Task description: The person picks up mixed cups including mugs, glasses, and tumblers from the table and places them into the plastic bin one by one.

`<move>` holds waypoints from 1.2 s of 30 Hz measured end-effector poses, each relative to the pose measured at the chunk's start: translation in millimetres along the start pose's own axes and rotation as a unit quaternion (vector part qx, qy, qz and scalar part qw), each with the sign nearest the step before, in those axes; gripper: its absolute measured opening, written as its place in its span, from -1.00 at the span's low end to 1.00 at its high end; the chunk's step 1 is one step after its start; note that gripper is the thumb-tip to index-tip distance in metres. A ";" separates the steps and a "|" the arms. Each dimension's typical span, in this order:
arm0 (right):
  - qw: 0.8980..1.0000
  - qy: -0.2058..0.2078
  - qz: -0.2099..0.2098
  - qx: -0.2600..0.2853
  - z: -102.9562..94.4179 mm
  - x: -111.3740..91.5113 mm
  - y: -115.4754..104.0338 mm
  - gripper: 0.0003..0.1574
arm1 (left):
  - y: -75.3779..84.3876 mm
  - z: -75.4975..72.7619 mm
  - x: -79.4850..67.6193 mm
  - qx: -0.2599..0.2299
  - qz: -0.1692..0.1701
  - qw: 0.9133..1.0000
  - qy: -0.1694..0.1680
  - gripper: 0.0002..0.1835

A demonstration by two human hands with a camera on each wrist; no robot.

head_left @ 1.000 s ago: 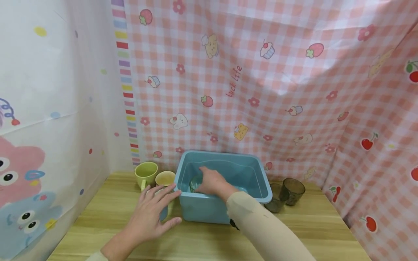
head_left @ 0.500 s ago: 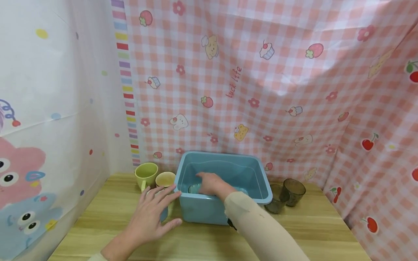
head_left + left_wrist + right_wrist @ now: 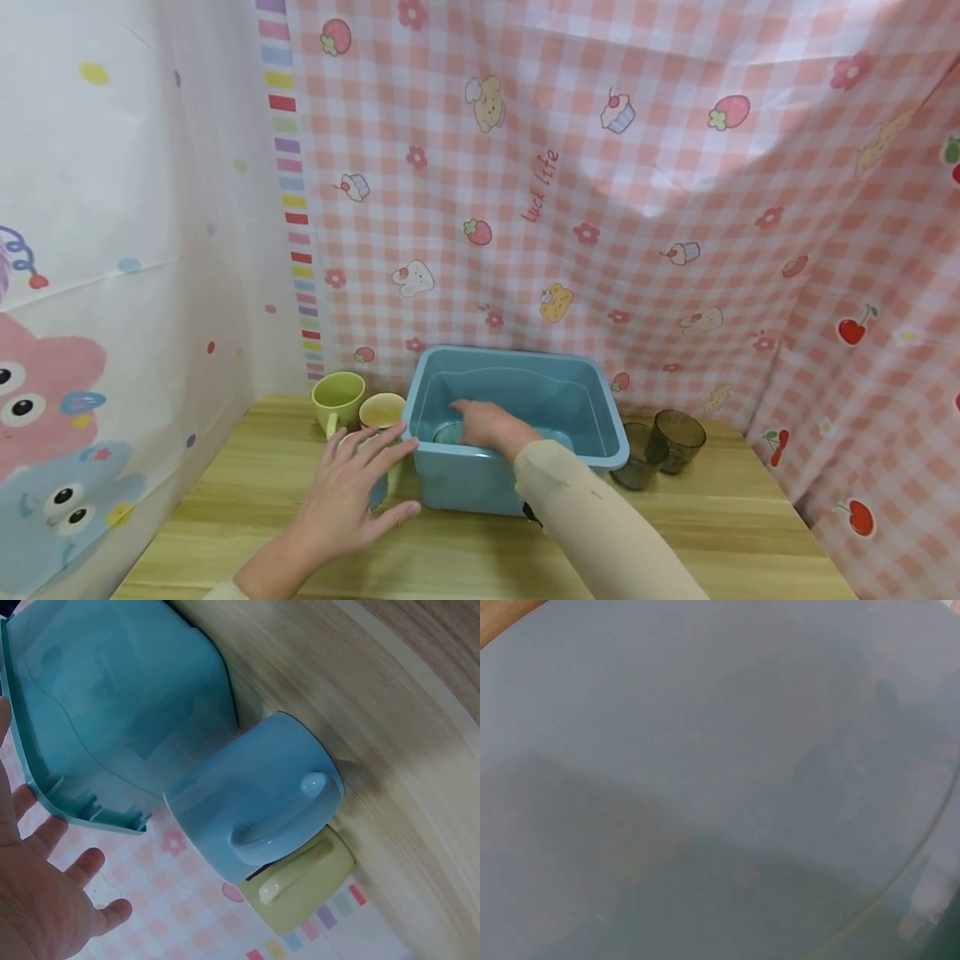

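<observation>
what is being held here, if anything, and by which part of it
The left hand holds nothing. The right hand is inside the blue bin beside a see-through item; whether it grips that, and where, cannot be told.

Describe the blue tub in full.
The blue tub is rectangular, open-topped and plastic-looking, with rounded corners and a rim. It stands upright on the wooden table. The left hand seems to touch its near left corner; the right hand is inside, by a glassy thing. The right sleeve hides part of its front.
</observation>
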State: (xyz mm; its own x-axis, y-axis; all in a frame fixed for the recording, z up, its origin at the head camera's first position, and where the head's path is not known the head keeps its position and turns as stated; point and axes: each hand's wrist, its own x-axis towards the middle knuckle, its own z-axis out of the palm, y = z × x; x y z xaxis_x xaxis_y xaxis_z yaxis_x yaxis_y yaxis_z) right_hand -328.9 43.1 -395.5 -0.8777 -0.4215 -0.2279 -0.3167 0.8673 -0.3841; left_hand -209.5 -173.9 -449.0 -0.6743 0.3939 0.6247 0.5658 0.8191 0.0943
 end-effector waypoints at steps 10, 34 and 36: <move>1.000 -0.027 0.008 0.006 0.8 3.0 2.4 -0.17 | -0.4 0.8 -0.5 0.006 0.000 1.000 -0.001 -0.20; 0.998 -0.059 0.005 0.001 0.2 -0.4 1.4 -0.14 | 0.9 1.0 -0.1 0.001 -0.001 1.000 0.001 -0.18; 0.998 -0.059 0.001 -0.001 -0.1 -0.7 1.6 -0.14 | 0.9 1.1 0.0 0.002 0.000 1.000 0.002 -0.19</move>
State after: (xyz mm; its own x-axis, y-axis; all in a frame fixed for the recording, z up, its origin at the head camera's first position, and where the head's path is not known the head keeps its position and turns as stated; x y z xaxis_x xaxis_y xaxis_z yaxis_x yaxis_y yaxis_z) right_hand -328.8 44.8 -395.9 -0.8303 -0.4473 -0.3326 -0.3149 0.8688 -0.3822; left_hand -209.5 -172.6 -449.8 -0.6718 0.3925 0.6282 0.5644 0.8205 0.0910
